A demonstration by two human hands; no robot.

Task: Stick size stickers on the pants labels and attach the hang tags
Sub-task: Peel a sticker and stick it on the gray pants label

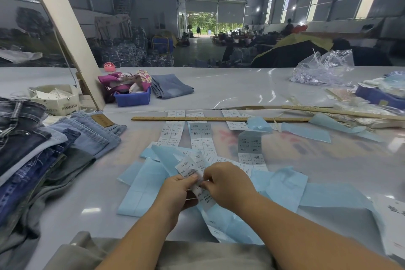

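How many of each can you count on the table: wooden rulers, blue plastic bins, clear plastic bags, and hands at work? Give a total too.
Wooden rulers: 2, one lying across the sticker strips, one further right.
Blue plastic bins: 1.
Clear plastic bags: 1.
Hands: 2, left hand and right hand, both pinching a sticker strip.
Total: 6
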